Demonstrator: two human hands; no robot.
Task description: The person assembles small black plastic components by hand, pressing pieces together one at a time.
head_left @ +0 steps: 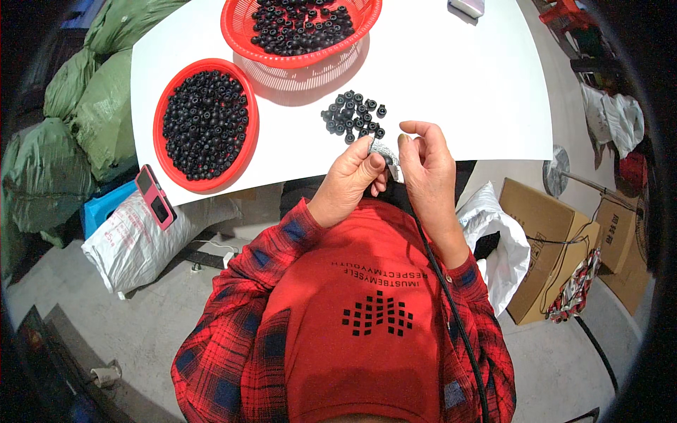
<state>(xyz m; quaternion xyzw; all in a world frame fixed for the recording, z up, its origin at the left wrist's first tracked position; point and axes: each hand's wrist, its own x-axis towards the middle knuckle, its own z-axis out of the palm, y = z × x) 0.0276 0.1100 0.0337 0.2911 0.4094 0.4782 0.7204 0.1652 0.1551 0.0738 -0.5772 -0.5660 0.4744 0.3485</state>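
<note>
My left hand (pixel 349 176) is closed at the front edge of the white table, thumb and fingers pinching a small silvery piece (pixel 381 147). A small black round part (pixel 387 160) shows beside the thumb; whether it is joined to the silvery piece, I cannot tell. Close by on the right, my right hand (pixel 431 169) has its thumb and bent forefinger apart, with nothing visible between their tips. Its other fingers are curled and partly hidden. Just beyond both hands lies a loose cluster of small black ring-topped parts (pixel 349 116) on the tabletop.
A red oval basket (pixel 254 134) of black parts stands left; another red basket (pixel 229 32) stands farther back. A pink-edged phone (pixel 155 197) is at the table's left edge. White sacks (pixel 134 240), green sacks (pixel 106 127) and a cardboard box (pixel 522 268) surround the table (pixel 479 92). A black cable (pixel 451 303) crosses my front.
</note>
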